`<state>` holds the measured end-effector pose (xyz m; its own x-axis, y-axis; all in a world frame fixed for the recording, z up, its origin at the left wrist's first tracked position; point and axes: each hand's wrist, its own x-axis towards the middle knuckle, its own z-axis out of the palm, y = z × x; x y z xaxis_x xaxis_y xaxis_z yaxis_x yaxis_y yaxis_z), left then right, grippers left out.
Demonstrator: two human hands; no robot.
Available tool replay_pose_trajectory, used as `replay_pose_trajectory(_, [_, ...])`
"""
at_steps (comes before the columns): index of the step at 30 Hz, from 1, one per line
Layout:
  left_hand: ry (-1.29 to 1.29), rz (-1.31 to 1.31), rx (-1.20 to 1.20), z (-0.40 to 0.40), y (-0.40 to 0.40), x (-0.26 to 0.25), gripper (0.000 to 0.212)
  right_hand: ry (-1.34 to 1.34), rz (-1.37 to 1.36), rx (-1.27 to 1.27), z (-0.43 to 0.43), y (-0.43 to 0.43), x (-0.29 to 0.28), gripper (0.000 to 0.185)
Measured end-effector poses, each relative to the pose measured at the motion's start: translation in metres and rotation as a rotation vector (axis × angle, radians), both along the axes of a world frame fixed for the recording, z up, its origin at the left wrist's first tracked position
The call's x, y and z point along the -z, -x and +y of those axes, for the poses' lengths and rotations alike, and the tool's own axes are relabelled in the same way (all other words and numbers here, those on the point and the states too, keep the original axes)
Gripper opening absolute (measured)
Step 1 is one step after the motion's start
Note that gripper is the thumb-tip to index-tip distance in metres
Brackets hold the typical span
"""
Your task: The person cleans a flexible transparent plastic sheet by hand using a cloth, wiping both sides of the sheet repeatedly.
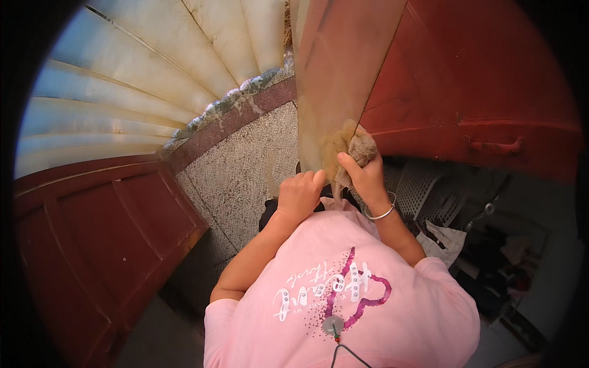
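A long translucent pane, apparently glass [338, 60], runs from the top of the view down to my hands. My left hand [299, 195] is closed at its lower end, the fingers curled over the edge. In my right hand [366, 177], which has a silver bangle at the wrist, is a bunched brown cloth [362, 149]. The cloth lies around the pane's right edge, and part of it shows blurred and yellowish through the pane. The fingers of my right hand are partly hidden behind the cloth.
A red door panel with a handle [497, 145] stands at right, and a dark red panelled door [101, 234] at left. Corrugated translucent sheeting [184, 60] borders the speckled floor [244, 152] at upper left. A perforated basket [416, 186] and clutter lie at lower right.
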<state>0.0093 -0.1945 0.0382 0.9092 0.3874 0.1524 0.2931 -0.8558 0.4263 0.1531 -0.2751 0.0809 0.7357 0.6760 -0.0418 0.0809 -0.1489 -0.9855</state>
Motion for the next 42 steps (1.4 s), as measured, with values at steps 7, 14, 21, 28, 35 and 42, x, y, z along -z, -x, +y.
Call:
replay_pose_trajectory(7, [0.120,-0.033,0.056,0.010,-0.021,0.003,0.019,-0.047,0.404,0.030,0.007,-0.030,-0.009,0.035])
replay_pose_trajectory(14, [0.862,-0.255,0.212,0.069,-0.031,-0.030,0.046,0.066,-0.327,0.008,0.037,-0.011,-0.013,0.044])
replay_pose_trajectory(21, [0.750,-0.388,-0.012,0.143,-0.058,-0.080,0.058,0.282,-0.629,-0.031,0.073,0.028,-0.023,0.057])
replay_pose_trajectory(28, [1.527,-0.287,0.062,0.169,-0.065,-0.087,0.026,0.228,-0.625,0.130,0.081,0.050,-0.033,0.048])
replay_pose_trajectory(35, [1.602,-0.278,0.152,0.153,-0.066,-0.094,0.027,0.292,-0.594,0.208,0.067,0.068,-0.050,0.042])
replay_pose_trajectory(42, [1.527,-0.281,0.194,0.152,-0.062,-0.100,0.021,0.294,-0.629,0.206,0.068,0.078,-0.060,0.046])
